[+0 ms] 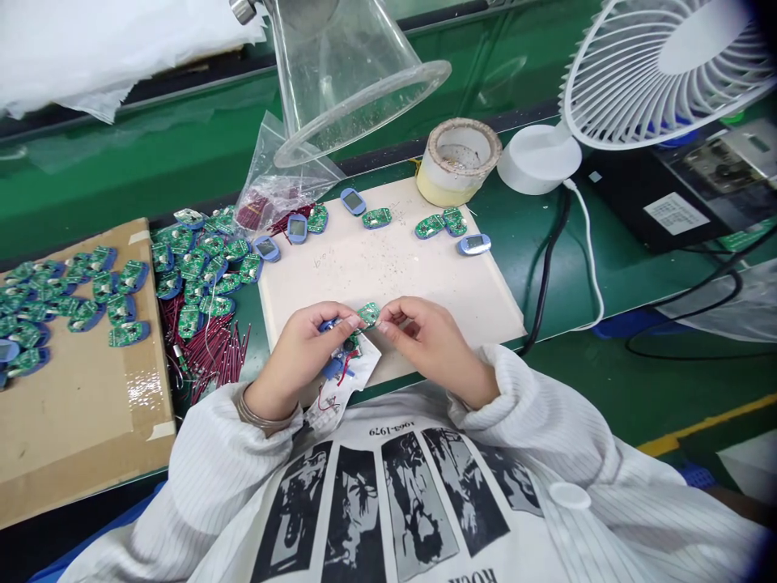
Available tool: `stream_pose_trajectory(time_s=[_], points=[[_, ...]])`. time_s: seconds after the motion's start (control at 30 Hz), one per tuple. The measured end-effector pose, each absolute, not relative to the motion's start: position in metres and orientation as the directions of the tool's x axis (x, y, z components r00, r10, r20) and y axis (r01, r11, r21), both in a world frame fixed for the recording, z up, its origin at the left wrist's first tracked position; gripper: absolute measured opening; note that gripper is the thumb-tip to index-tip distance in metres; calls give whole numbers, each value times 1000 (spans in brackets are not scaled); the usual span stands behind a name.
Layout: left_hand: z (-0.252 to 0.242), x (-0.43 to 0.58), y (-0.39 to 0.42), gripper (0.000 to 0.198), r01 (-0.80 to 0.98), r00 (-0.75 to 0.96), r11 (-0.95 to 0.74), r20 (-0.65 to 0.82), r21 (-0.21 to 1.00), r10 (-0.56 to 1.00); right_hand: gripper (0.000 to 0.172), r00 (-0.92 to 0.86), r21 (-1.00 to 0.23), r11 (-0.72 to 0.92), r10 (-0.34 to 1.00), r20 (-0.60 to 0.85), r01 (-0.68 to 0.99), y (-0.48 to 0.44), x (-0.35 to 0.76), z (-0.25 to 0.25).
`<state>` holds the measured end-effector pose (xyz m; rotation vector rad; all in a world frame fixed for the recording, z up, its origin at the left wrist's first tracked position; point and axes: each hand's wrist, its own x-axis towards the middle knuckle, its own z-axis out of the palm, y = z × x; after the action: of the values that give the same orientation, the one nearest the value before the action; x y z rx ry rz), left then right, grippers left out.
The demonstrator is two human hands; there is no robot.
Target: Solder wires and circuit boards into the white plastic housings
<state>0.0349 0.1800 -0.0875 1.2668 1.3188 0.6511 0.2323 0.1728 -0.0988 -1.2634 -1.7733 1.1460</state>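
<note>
My left hand (303, 350) and right hand (432, 340) each pinch fingertips tight on one green circuit board (368, 312), held over the near edge of the beige mat (413, 267). Loose boards (194, 263) are heaped off the mat's left edge beside red wires (212, 356); a tape roll (458, 162) stands at its far edge.

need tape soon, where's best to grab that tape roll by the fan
Pinch the tape roll at its near rim: thumb in the open core, fingers on the outer wall. It lies flat, hole up, so probably come from above over the beige mat; the fan base crowds its right and the clear hood hangs to its left.
</note>
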Motion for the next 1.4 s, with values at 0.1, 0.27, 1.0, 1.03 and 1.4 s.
stream_pose_trajectory(time_s=[0.1, 0.27, 1.0, 1.03, 1.4], points=[[-88, 37, 180, 22, 299, 144, 270, -323, 915, 935, 6, -361, -891, 206, 931, 51, 405, 165, 235, -96], [-87, 42, 178, 19, 333, 158, 208, -272, 920, 949, 11, -476, -638, 612, 782, 402, 467, 159, 229, -87], [-86, 44, 178, 18, 327, 77, 159, -194, 931, 978, 10, -427, -528, 660, 750, 505, 535, 155, 233, -99], [-85, 44, 177, 18, 321, 84, 150, -186, 935, 979, 8, -384, -618, 589, 808, 446, 520, 156, 233, -101], [-77, 39, 180, 11, 403, 262, -110, 0, 909, 965, 5, -305, -894, 344, 918, 255, 288, 174, 228, -96]])
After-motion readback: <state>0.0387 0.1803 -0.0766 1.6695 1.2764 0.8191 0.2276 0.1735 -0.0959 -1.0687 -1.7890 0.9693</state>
